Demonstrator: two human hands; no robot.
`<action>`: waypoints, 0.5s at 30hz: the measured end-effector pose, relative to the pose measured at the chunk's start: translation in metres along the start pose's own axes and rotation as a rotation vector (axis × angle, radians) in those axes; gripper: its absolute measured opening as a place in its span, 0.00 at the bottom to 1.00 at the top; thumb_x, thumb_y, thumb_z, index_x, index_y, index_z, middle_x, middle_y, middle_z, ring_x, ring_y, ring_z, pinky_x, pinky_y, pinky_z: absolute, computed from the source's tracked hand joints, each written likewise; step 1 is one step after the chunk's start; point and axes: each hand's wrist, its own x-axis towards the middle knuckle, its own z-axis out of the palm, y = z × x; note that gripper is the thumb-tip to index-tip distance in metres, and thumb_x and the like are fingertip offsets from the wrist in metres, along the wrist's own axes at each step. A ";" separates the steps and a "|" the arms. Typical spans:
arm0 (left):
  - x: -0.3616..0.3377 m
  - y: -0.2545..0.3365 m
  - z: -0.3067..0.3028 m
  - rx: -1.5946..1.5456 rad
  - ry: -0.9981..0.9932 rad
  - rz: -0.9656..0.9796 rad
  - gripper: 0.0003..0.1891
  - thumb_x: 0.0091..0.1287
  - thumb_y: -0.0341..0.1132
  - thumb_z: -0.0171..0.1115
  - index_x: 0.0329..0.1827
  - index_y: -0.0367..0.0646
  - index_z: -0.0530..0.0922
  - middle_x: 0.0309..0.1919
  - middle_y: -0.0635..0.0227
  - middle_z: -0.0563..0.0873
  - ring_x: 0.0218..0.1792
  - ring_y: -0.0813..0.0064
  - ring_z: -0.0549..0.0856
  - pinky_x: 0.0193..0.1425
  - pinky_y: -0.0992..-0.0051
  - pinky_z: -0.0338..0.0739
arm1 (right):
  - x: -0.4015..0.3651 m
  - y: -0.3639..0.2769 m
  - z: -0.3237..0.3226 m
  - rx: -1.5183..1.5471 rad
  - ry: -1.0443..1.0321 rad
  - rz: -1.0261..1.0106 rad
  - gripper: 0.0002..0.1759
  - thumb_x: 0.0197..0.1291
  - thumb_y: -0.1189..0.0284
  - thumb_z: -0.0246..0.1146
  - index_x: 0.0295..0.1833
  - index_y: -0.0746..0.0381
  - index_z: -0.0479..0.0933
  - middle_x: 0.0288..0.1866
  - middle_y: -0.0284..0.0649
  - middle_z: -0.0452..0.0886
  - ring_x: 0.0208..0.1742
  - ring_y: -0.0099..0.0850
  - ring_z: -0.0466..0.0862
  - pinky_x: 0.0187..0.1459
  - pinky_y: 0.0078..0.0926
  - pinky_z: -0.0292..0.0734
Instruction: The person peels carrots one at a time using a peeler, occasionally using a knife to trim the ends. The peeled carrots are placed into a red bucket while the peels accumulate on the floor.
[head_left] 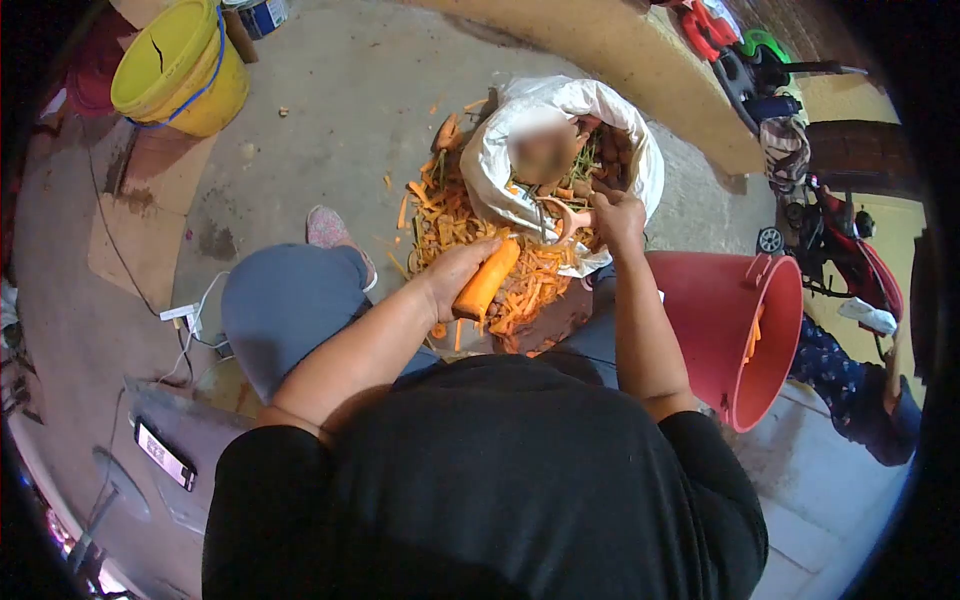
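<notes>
My left hand [462, 272] is wrapped round a thick carrot [490, 279], mostly bright orange with a darker patch at its near end. In my right hand [619, 218] is a Y-shaped peeler [568, 222] with a pale pinkish-orange frame, held up and to the right of the carrot, apart from it. Just beyond both hands stands an open white sack [487, 160] with unpeeled carrots inside; part of its contents is blurred. Orange peelings [540, 283] lie heaped below the hands and spread left of the sack.
A red bucket [700, 325] with carrots inside is close on my right. A yellow bucket [190, 85] stands far left. A phone [165, 453] and a white power strip [182, 318] with cords lie at left. Another person [850, 385] and a red motorbike [855, 245] are at right.
</notes>
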 end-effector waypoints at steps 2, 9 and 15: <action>-0.006 0.001 0.011 -0.070 -0.002 -0.006 0.18 0.67 0.49 0.43 0.47 0.44 0.68 0.29 0.63 0.77 0.22 0.73 0.78 0.20 0.77 0.76 | -0.025 -0.028 -0.013 0.134 -0.088 -0.095 0.15 0.43 0.63 0.62 0.27 0.67 0.79 0.20 0.46 0.79 0.23 0.34 0.80 0.29 0.31 0.74; 0.008 -0.007 -0.002 0.000 -0.051 0.040 0.18 0.68 0.49 0.42 0.47 0.44 0.68 0.28 0.65 0.77 0.21 0.74 0.78 0.20 0.78 0.75 | -0.061 -0.077 -0.003 0.187 -0.208 -0.316 0.14 0.43 0.66 0.61 0.25 0.68 0.78 0.15 0.46 0.76 0.17 0.33 0.78 0.25 0.29 0.73; -0.002 0.000 0.002 0.160 -0.016 0.114 0.18 0.68 0.49 0.43 0.45 0.43 0.69 0.28 0.64 0.76 0.21 0.75 0.77 0.22 0.75 0.75 | 0.000 -0.024 0.007 0.094 -0.080 -0.105 0.16 0.47 0.64 0.59 0.29 0.68 0.79 0.17 0.44 0.78 0.18 0.28 0.77 0.25 0.28 0.72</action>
